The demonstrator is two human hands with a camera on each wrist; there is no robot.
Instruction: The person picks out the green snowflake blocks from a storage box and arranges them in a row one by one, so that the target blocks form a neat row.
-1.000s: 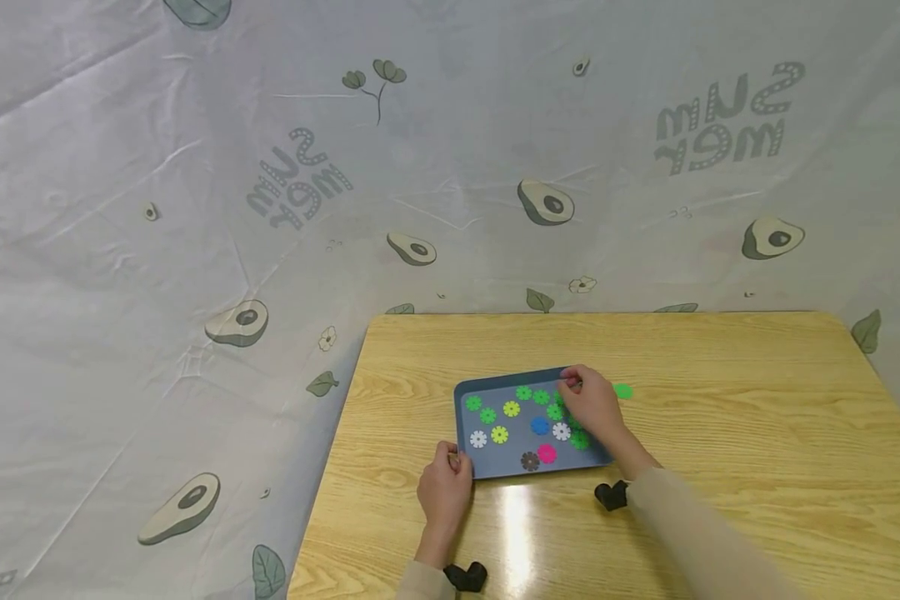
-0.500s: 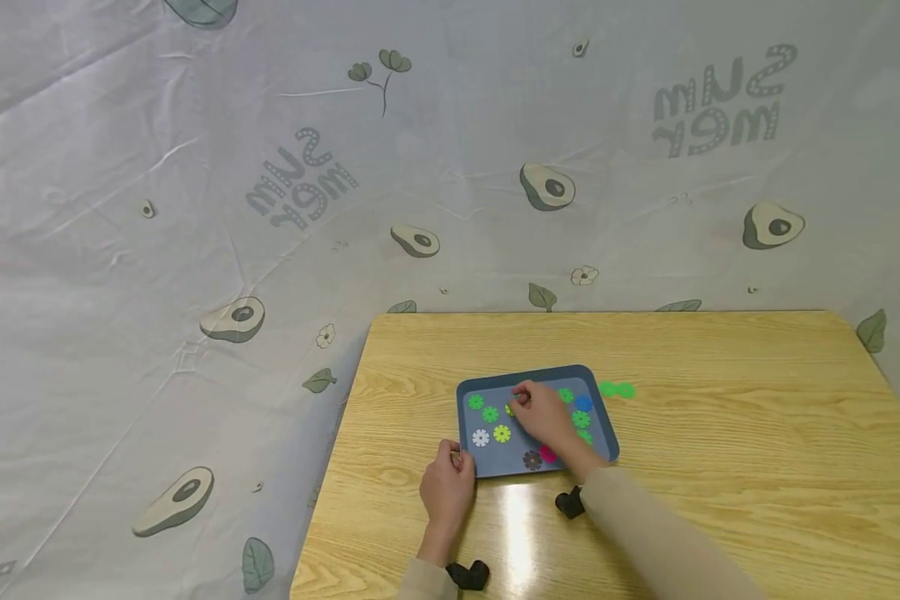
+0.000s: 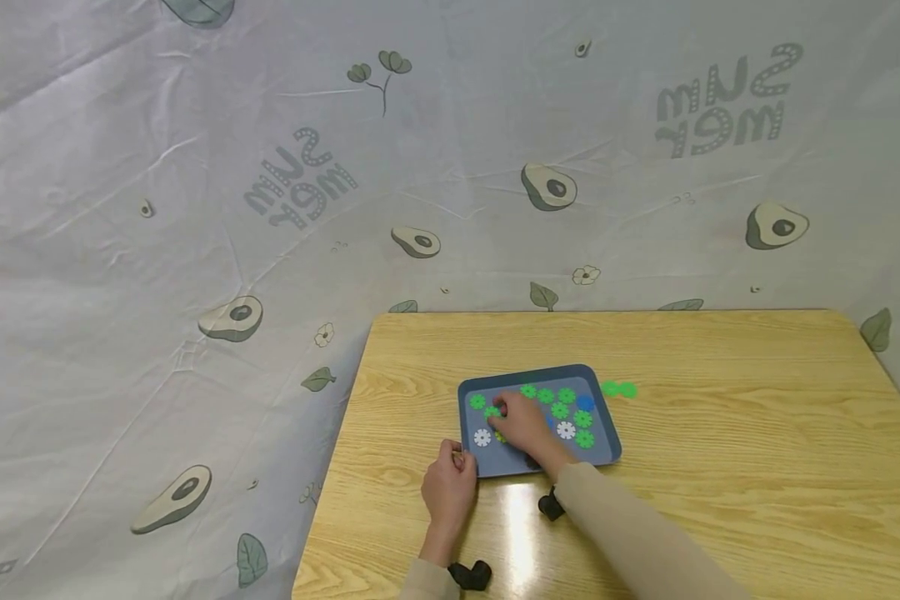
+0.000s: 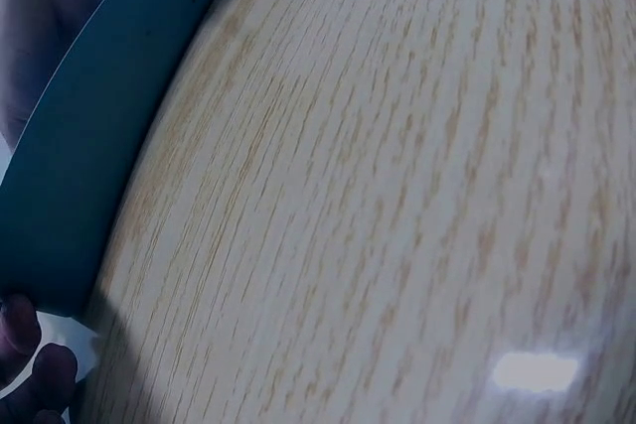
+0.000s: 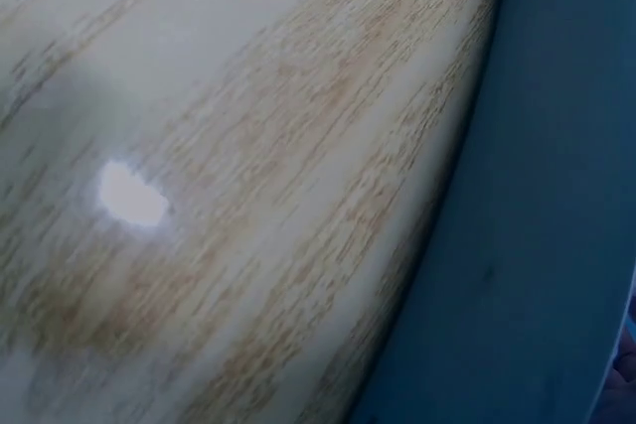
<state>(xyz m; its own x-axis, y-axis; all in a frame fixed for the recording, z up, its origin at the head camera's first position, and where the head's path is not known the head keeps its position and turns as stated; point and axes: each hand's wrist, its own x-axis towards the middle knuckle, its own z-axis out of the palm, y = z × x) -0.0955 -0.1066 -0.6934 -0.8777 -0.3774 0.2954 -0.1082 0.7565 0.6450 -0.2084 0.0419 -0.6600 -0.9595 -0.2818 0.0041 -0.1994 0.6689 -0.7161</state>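
Observation:
A shallow blue-grey tray holds notched plastic discs in several colours. My left hand stays at its near left corner with curled fingers; in the left wrist view the fingertips lie against the tray's corner, but whether they grip it is unclear. Above the left half of the tray is my right hand, fingers bent downward. It is beside a green disc and partly covers a yellow disc; anything between its fingertips is hidden. Nearby lie a white disc and another green disc.
Several green discs, a white disc and a blue disc lie in the tray's right part. Two green discs are on the wooden table just right of the tray. A printed curtain hangs behind.
My right hand has moved left across the tray, from its far right corner to the yellow discs, uncovering green and blue discs on the right. My left hand has stayed at the corner.

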